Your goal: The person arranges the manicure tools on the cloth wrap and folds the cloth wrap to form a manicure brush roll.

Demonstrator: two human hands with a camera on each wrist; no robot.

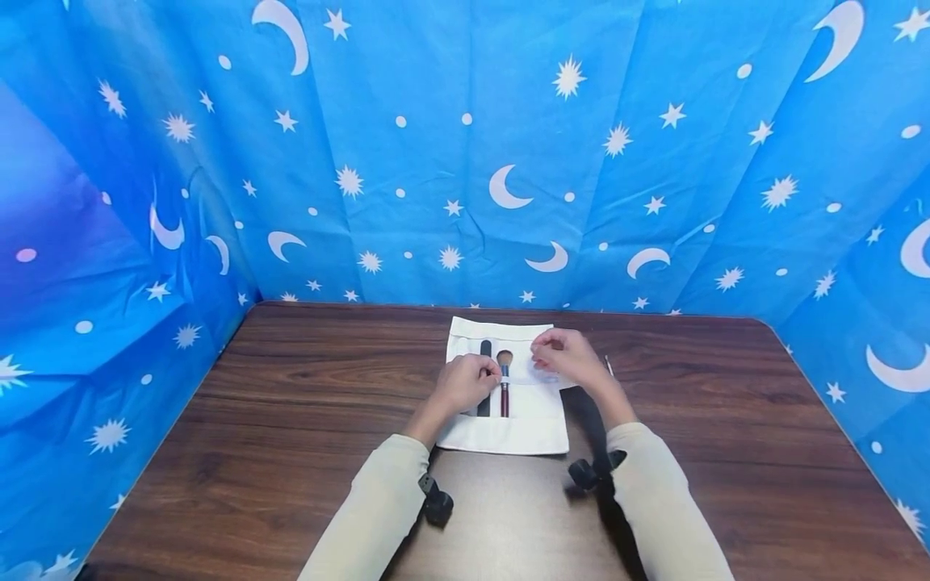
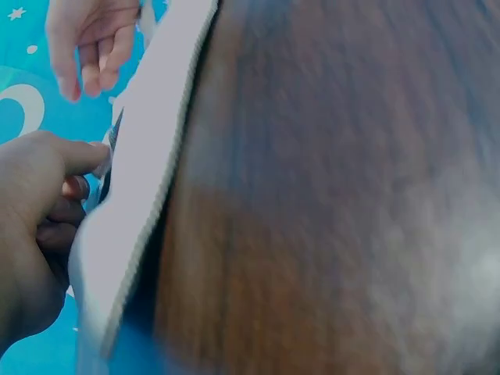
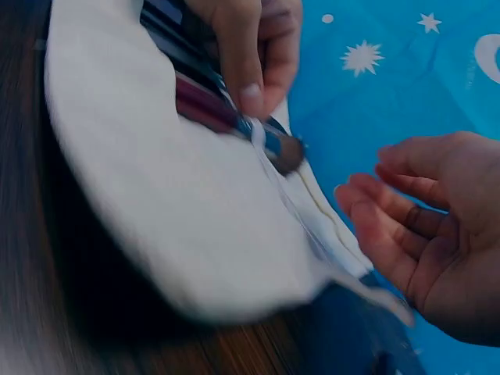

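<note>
A white cloth brush roll [image 1: 538,432] lies unrolled on the table. In its pocket stand a makeup brush [image 1: 504,399] with a dark red handle and a long black tool [image 1: 485,347]. My left hand [image 1: 462,383] pinches a thin white strap [image 3: 269,160] between thumb and finger, right beside the brush's metal collar. The strap runs across the roll, and its loose end hangs past the right edge. Over the roll's right side is my right hand [image 1: 568,355], its fingers loosely bent and nothing between them in the right wrist view.
The brown wooden table [image 1: 291,420] meets a blue curtain [image 1: 436,161] with white moons and stars at its back and sides. Black wrist cameras [image 1: 438,507] sit on both sleeves. A thin pale item [image 1: 609,367] shows just right of my right wrist.
</note>
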